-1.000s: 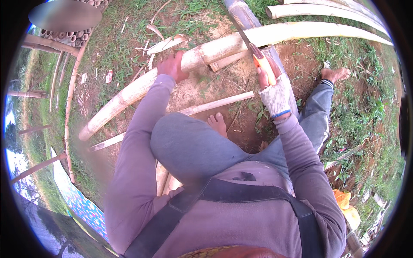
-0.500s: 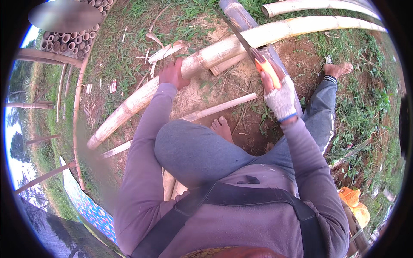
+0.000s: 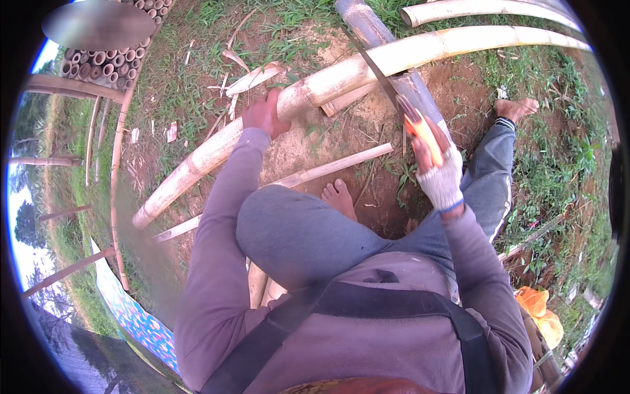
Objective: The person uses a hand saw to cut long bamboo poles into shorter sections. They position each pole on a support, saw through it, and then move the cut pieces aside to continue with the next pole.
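Note:
A long pale bamboo pole [image 3: 315,88] slants across the ground before me, its near end low on the left and its far end curving away to the upper right. My left hand [image 3: 266,115], bare, is wrapped over the pole left of the middle. In a white knit glove with its fingers uncovered, my right hand [image 3: 434,157] grips the orange handle of a handsaw [image 3: 374,65]. The dark blade lies across the pole. Under the pole, a thick grey bamboo log [image 3: 415,92] props it up at that place.
Another bamboo pole [image 3: 485,9] lies at the upper right. A split bamboo strip [image 3: 338,162] rests near my bare foot [image 3: 339,197]. Peeled bamboo scraps [image 3: 256,77] lie on the grass beyond my left hand. Stacked bamboo ends [image 3: 98,69] stand at far left; an orange bag [image 3: 541,315] sits at lower right.
My right hand has drawn the saw back toward me and slightly right, so its handle sits farther from the pole. My left hand and the pole stay put.

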A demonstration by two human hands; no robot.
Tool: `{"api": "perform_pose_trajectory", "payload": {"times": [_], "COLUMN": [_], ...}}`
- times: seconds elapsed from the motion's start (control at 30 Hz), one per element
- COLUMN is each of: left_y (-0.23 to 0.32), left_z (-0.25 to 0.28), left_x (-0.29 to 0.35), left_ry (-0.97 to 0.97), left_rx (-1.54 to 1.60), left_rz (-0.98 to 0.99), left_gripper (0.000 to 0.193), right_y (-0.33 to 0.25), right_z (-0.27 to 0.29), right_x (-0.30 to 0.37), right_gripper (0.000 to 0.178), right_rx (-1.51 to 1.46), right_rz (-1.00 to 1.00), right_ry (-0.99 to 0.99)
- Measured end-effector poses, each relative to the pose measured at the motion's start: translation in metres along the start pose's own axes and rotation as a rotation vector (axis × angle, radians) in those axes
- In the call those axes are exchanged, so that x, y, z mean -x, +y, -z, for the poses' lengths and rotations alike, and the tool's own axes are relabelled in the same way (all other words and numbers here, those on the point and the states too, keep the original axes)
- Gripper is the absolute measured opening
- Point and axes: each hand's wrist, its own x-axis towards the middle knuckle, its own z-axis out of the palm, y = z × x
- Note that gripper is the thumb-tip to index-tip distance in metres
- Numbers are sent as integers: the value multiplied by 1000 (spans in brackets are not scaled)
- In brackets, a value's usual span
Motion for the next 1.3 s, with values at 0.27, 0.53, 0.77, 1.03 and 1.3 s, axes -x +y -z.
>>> {"api": "perform_pose_trajectory", "payload": {"times": [0.27, 0.53, 0.77, 1.03, 1.3], "left_y": [-6, -3, 4, 4, -4], "left_z": [3, -5, 12, 2, 13], "left_x": [-11, -4, -9, -2, -19], "left_ry": [-45, -25, -144, -66, -116], "left_rx": [-16, 6, 2, 16, -7], "left_rz": [16, 6, 30, 18, 51], "left_gripper": [99, 99, 98, 97, 99], "right_y": [-13, 5, 2, -2, -6], "right_z": [17, -10, 0, 21, -1], "right_x": [38, -6, 3, 39, 11], "right_gripper": [47, 47, 42, 50, 41], "right_rx": [-90, -9, 16, -124, -138], "right_rz": [-71, -16, -22, -125, -24], "right_ry": [19, -24, 6, 18, 80]}}
